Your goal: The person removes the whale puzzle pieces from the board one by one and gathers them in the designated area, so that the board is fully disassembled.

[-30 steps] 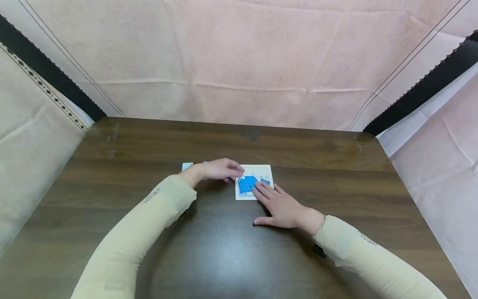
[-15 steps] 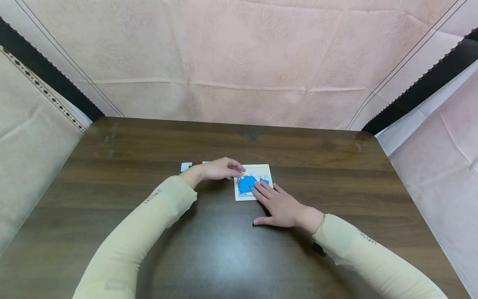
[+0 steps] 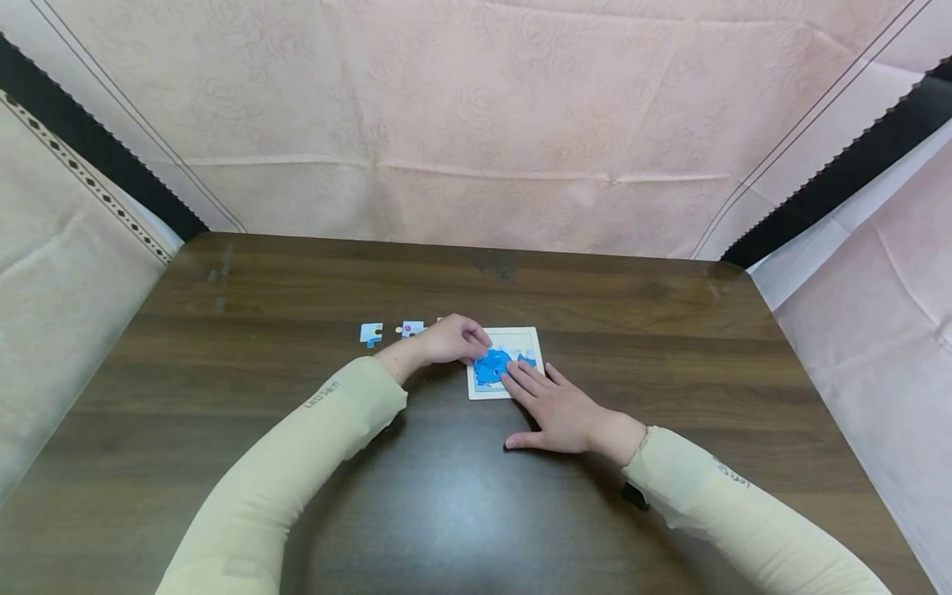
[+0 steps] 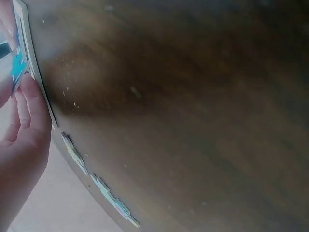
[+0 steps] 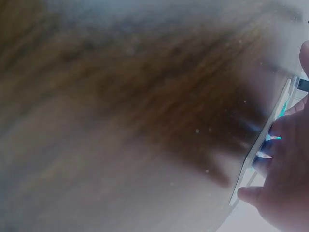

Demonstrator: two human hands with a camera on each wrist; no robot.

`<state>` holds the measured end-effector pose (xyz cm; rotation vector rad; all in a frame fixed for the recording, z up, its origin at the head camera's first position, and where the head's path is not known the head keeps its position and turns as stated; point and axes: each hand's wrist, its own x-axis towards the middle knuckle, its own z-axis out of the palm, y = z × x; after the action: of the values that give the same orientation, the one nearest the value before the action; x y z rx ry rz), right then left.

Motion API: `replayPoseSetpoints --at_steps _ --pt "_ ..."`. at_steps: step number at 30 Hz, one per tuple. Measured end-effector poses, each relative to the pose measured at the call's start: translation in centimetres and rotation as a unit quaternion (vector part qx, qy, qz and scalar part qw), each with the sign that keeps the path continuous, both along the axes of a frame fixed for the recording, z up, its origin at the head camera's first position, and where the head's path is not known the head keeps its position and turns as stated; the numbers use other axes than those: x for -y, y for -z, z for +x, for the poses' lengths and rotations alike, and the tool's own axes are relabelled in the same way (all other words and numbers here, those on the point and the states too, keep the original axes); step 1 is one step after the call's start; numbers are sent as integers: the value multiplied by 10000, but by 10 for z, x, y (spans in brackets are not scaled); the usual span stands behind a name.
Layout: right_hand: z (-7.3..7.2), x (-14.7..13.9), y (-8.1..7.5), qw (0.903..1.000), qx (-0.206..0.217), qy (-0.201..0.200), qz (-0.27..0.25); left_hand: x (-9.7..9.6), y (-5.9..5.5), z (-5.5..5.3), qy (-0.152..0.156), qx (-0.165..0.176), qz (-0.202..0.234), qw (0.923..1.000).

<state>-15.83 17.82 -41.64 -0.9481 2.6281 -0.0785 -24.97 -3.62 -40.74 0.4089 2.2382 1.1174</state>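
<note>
A small square jigsaw puzzle with a white frame (image 3: 525, 337) and a blue animal picture lies on the table. My left hand (image 3: 455, 340) is over its left side. In the left wrist view, thumb and fingers of that hand pinch a blue and white puzzle piece (image 4: 18, 67), tilted up at the frame's edge. From above, the fingers mostly hide this piece. My right hand (image 3: 558, 409) lies with spread, straight fingers over the puzzle's lower right corner, fingertips on the picture, thumb out on the table side.
Two loose puzzle pieces lie left of the puzzle, a pale blue one (image 3: 371, 333) and another (image 3: 411, 328) partly behind my left wrist. The brown wooden table (image 3: 461, 496) ends at a pale cloth backdrop (image 3: 476, 124).
My left hand has shifted slightly right and its fingers have turned down toward the puzzle, uncovering more of the loose pieces. My right hand stays in place.
</note>
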Motion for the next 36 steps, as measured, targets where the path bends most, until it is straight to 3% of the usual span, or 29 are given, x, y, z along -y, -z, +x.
replayPoseSetpoints --at_steps 7,16,23,36 --pt "0 1 0 10000 -20 -50 -3 3 -2 2 -273 -108 117 9995" --pt "-1 1 -2 10000 42 -30 5 21 -8 -6 -839 -319 507 9947" --pt "0 1 -2 10000 7 -31 39 43 -16 -9 -884 -280 805 9924" --pt "2 0 -2 9999 -107 -101 -48 80 -21 -5 -937 -32 623 9936"
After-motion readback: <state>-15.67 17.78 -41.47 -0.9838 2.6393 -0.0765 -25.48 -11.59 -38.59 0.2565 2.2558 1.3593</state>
